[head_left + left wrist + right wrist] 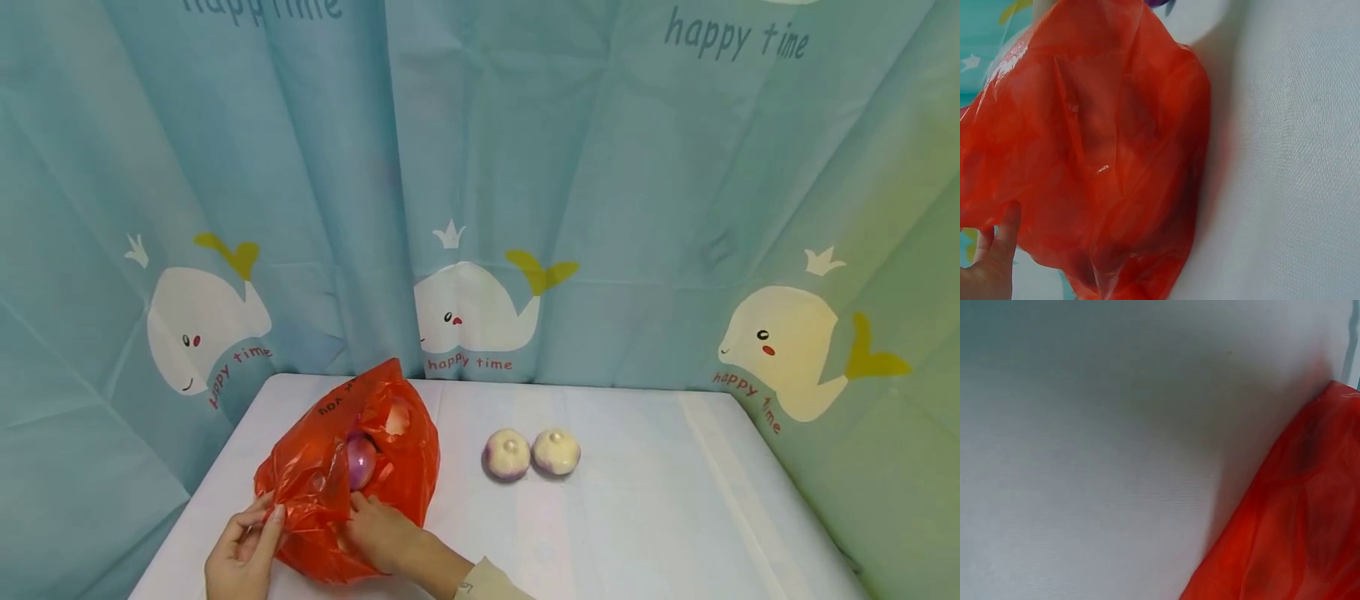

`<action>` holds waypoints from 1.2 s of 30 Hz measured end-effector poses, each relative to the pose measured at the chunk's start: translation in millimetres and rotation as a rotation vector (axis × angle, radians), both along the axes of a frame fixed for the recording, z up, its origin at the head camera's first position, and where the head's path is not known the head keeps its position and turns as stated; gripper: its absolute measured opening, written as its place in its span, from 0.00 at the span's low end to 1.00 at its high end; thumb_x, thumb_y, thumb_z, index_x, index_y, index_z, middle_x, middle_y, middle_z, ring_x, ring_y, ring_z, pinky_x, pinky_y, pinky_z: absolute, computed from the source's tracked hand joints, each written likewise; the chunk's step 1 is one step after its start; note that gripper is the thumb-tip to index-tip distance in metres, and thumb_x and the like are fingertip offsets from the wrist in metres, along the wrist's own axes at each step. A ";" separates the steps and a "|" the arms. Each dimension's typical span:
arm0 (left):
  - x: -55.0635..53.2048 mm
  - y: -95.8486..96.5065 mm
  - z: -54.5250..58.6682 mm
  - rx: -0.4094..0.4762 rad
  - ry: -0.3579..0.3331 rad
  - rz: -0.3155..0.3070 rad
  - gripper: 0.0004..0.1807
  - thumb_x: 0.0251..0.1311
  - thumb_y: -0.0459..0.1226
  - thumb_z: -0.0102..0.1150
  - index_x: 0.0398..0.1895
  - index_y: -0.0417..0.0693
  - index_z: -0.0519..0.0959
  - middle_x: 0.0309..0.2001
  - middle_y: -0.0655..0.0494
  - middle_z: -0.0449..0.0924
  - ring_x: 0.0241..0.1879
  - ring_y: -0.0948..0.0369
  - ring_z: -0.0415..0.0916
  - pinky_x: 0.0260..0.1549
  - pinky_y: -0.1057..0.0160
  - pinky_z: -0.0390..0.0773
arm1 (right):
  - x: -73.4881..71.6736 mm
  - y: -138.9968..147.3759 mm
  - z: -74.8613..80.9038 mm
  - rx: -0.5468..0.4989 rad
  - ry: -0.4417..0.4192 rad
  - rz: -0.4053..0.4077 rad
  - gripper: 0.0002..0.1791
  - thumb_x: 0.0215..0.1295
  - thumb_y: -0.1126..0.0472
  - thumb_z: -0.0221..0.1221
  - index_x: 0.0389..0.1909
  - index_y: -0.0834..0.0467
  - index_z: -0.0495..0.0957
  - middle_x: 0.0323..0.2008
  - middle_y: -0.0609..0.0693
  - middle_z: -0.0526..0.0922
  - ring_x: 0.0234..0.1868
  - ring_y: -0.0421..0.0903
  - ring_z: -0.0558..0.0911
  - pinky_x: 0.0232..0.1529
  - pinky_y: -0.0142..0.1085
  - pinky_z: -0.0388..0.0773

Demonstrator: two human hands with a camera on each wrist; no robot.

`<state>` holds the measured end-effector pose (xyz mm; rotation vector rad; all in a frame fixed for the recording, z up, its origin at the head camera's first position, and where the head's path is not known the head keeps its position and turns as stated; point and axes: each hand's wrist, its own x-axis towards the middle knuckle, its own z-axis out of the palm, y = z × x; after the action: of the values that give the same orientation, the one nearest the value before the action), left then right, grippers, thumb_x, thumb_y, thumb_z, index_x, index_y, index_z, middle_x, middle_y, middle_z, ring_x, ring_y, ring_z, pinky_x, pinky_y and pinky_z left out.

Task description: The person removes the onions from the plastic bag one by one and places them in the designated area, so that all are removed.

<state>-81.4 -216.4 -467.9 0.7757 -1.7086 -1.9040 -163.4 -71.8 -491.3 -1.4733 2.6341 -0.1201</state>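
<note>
In the head view, a crinkled red plastic bag (315, 471) with dark lettering lies at the table's left. My left hand (243, 554) pinches its near left edge between thumb and fingers; the left wrist view also shows that thumb against the bag (1104, 144). My right hand (378, 529) reaches into the bag's opening from the near right, with most of its fingers hidden by red plastic. I cannot tell whether it grips anything there. Just beyond it, a shiny purple onion (362, 462) shows in the opening.
Two whitish bulbs with purple sides, a left one (507, 455) and a right one (557, 452), sit side by side right of the bag. They rest on a white-covered table (645, 508). Behind it hangs a blue curtain (495, 167) printed with whales.
</note>
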 end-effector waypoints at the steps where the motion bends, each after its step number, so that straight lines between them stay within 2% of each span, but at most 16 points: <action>1: -0.3 -0.2 0.1 0.010 0.009 -0.003 0.15 0.61 0.35 0.60 0.41 0.30 0.70 0.38 0.79 0.76 0.32 0.79 0.76 0.28 0.76 0.77 | 0.5 1.1 0.0 0.006 0.007 -0.007 0.15 0.66 0.56 0.58 0.54 0.46 0.74 0.49 0.42 0.67 0.44 0.36 0.69 0.46 0.23 0.71; 6: -0.4 -0.5 2.0 -0.007 -0.007 -0.021 0.17 0.61 0.37 0.59 0.42 0.31 0.69 0.37 0.81 0.74 0.32 0.79 0.75 0.28 0.76 0.77 | 0.4 6.6 1.9 0.004 0.011 -0.066 0.25 0.62 0.58 0.62 0.60 0.49 0.68 0.52 0.43 0.67 0.44 0.38 0.70 0.40 0.25 0.75; 10: 0.2 -0.8 1.3 0.042 0.013 -0.007 0.13 0.61 0.34 0.59 0.40 0.32 0.70 0.37 0.79 0.76 0.32 0.77 0.77 0.28 0.75 0.77 | 0.0 9.9 2.8 -0.002 -0.037 -0.109 0.28 0.62 0.58 0.63 0.62 0.50 0.66 0.51 0.43 0.67 0.45 0.38 0.70 0.41 0.27 0.76; 13: 0.8 -0.9 0.4 0.082 0.030 -0.002 0.11 0.61 0.32 0.59 0.40 0.33 0.71 0.37 0.76 0.77 0.31 0.76 0.78 0.27 0.74 0.78 | 0.1 13.6 3.9 -0.020 -0.109 -0.131 0.31 0.60 0.55 0.64 0.63 0.49 0.66 0.55 0.43 0.67 0.49 0.39 0.70 0.45 0.29 0.76; 18: 0.5 -0.6 1.0 0.070 0.007 -0.017 0.15 0.61 0.35 0.59 0.43 0.33 0.69 0.38 0.77 0.76 0.31 0.76 0.77 0.27 0.73 0.78 | -0.7 20.5 4.9 -0.113 -0.093 -0.163 0.35 0.56 0.48 0.65 0.64 0.49 0.65 0.57 0.44 0.66 0.53 0.40 0.70 0.45 0.31 0.77; 22: -0.6 -0.2 2.1 0.081 0.025 -0.015 0.13 0.62 0.34 0.58 0.42 0.33 0.69 0.38 0.76 0.76 0.31 0.76 0.78 0.27 0.73 0.78 | -1.8 26.2 6.4 -0.192 -0.084 -0.194 0.38 0.53 0.43 0.66 0.64 0.47 0.64 0.54 0.43 0.66 0.51 0.40 0.69 0.44 0.31 0.77; 24: -0.9 -0.1 2.3 0.095 0.046 -0.009 0.12 0.62 0.33 0.57 0.42 0.33 0.69 0.39 0.74 0.77 0.32 0.76 0.78 0.28 0.73 0.78 | -1.5 29.1 7.8 -0.229 -0.088 -0.205 0.39 0.51 0.42 0.67 0.64 0.46 0.63 0.51 0.43 0.66 0.49 0.39 0.70 0.43 0.30 0.77; 29: -1.0 -0.2 1.8 0.108 0.077 0.000 0.11 0.62 0.32 0.58 0.40 0.33 0.70 0.39 0.72 0.77 0.32 0.75 0.79 0.27 0.73 0.78 | 0.0 36.1 10.7 -0.309 -0.007 -0.216 0.40 0.50 0.43 0.69 0.63 0.48 0.65 0.48 0.45 0.67 0.44 0.39 0.69 0.38 0.25 0.75; 36: -0.4 -0.4 1.2 0.098 0.059 0.012 0.12 0.61 0.34 0.59 0.40 0.33 0.71 0.38 0.74 0.77 0.31 0.75 0.78 0.27 0.73 0.78 | 1.3 42.0 13.6 -0.421 0.019 -0.241 0.40 0.47 0.47 0.72 0.62 0.49 0.66 0.48 0.47 0.68 0.45 0.40 0.69 0.37 0.24 0.73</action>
<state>-81.8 -216.8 -466.7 0.7569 -1.5816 -1.9950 -162.1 -29.9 -477.7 -1.2438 2.9171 -0.7248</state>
